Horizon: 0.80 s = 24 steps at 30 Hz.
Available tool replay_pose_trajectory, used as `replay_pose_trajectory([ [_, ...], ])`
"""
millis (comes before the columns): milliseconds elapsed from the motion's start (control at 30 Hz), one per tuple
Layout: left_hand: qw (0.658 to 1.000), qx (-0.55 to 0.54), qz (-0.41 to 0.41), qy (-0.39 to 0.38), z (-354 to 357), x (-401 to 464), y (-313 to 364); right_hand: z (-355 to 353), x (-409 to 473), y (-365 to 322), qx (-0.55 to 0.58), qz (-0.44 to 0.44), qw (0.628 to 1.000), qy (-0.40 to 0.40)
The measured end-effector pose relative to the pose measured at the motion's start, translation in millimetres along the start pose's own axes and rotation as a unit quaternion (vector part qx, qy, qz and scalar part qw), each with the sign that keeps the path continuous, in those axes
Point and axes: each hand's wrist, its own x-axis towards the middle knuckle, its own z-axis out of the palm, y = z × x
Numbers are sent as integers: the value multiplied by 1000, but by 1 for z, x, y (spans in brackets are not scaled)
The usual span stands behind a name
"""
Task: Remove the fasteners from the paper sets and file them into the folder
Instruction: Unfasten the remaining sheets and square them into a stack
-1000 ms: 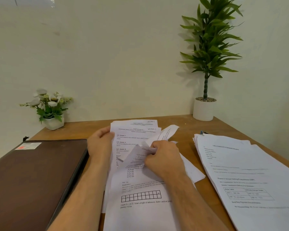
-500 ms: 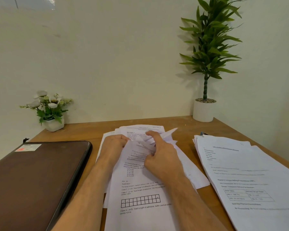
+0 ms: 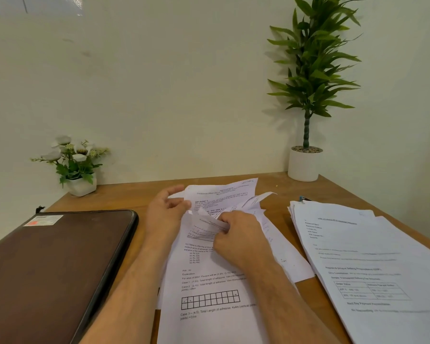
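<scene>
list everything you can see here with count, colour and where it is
paper set: one, white, printed, centre of table, top corner folded up
paper stack: one, white, right side
clip: one, blue, far corner of the stack
folder: one, dark brown, closed, left side
flower pot: one, white, back left
plant pot: one, white, tall green plant, back right
table: one, wooden
left hand: at the set's upper left edge
right hand: grips the folded corner

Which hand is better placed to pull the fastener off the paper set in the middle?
Right, probably. The right hand already pinches the folded top corner of the paper set, where a fastener would sit, though none is visible. The left hand steadies the upper left edge.
</scene>
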Motion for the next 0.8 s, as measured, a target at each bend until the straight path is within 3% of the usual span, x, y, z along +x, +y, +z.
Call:
replay_pose_trajectory([
  [233,999,2,9,-48,-1,-6,4,-1,-3,0,12,-17,1000,9],
  [367,991,63,0,-122,-1,-8,6,-3,-6,-2,61,-20,998,16],
  [467,986,66,-3,-156,0,-12,9,-5,-5,-2,21,-19,999,25],
  [567,996,29,-42,-71,4,-6,4,-6,-5,-3,-7,13,1000,18],
  [667,991,120,-33,43,-2,10,-17,-7,-6,-4,-5,41,999,8],
  [800,969,244,-39,-23,-4,15,-25,-8,-5,-2,-23,42,999,11],
])
